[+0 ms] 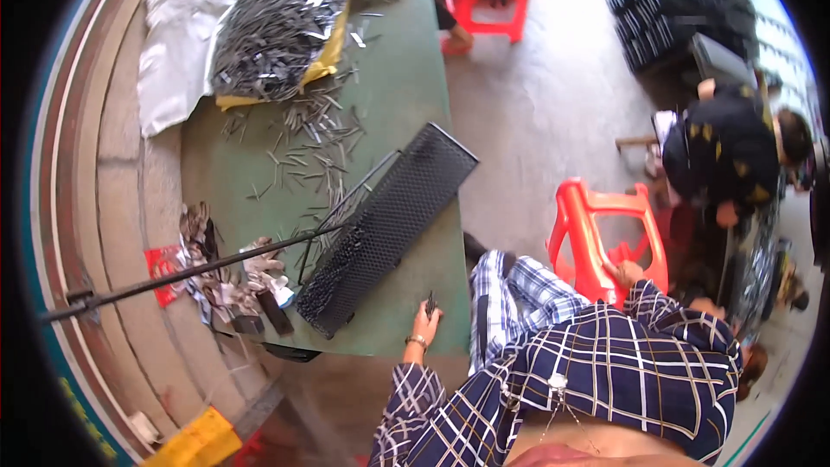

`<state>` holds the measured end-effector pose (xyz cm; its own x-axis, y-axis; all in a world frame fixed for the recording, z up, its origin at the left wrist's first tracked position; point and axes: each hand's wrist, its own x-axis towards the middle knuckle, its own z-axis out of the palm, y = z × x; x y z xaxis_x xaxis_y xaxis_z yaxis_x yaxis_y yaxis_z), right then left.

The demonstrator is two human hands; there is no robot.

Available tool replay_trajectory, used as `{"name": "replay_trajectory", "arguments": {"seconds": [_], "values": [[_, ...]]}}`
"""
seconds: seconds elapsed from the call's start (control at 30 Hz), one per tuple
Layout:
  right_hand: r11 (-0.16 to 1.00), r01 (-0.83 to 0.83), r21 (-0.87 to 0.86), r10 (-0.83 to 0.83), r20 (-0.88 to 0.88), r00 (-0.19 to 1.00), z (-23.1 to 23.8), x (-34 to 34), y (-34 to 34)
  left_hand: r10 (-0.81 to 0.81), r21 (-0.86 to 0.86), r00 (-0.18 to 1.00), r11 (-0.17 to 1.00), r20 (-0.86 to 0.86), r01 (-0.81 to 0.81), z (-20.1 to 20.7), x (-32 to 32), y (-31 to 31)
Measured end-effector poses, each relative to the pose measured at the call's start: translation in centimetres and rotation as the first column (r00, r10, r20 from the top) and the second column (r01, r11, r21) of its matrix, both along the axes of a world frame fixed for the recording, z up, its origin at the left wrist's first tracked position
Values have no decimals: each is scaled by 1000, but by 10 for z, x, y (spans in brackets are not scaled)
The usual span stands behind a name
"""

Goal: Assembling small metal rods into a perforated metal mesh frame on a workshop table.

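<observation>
Pinched in the left hand (425,322) is a small bundle of thin dark metal strips (430,303), the fingers closing round their lower ends while the tips are sticking up just above the knuckles. That hand is resting at the near edge of the green-topped bench (406,95), towards its near right corner, wrist bent back and wearing a bracelet, with the forearm in a dark blue checked sleeve (406,398) reaching up from below. The right hand (628,273) is stretching away to the person's right, well apart from the bench, and is lying against one red plastic stool (605,238); whether its fingers are gripping the stool or only touching it, I cannot tell.

One long black perforated metal tray (389,220) is lying slantwise across the bench just beyond the left hand, running towards the right edge. One thin dark rod (186,275) is crossing over the tray's near end and jutting out past the left edge. Loose grey metal strips (311,143), too many to count, are lying scattered over the middle of the bench, and a big heap of the same strips (277,26) is sitting on yellow and white sheeting at the far left corner. Crumpled white work gloves (259,272) and scraps are bunching at the near left edge.

A second red stool (488,4) is standing on the grey floor beyond the right edge, and another person in dark clothing (726,151) is bending over on the far right.
</observation>
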<state>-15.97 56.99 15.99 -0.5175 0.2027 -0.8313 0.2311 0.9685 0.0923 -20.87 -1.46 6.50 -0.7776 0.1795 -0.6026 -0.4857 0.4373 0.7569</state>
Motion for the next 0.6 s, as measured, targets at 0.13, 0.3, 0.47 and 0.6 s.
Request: {"name": "replay_trajectory", "arguments": {"seconds": [0.13, 0.3, 0.47, 0.6], "values": [[975, 136, 175, -150, 75, 986, 58, -99, -48, 111, -12, 994, 994, 12, -111, 40, -7, -6], [985, -13, 174, -38, 282, 959, -15, -187, -40, 554, 51, 832, 831, -3, -553, 18, 3, -7], [955, -287, -75, 296, 303, 906, -118, -284, -23, 733, -107, 679, 679, 37, -726, 53, -30, -13], [934, -306, -185, 350, 296, 889, -170, -372, 9, 693, -309, 714, 705, 106, -639, 31, -36, 15]]}}
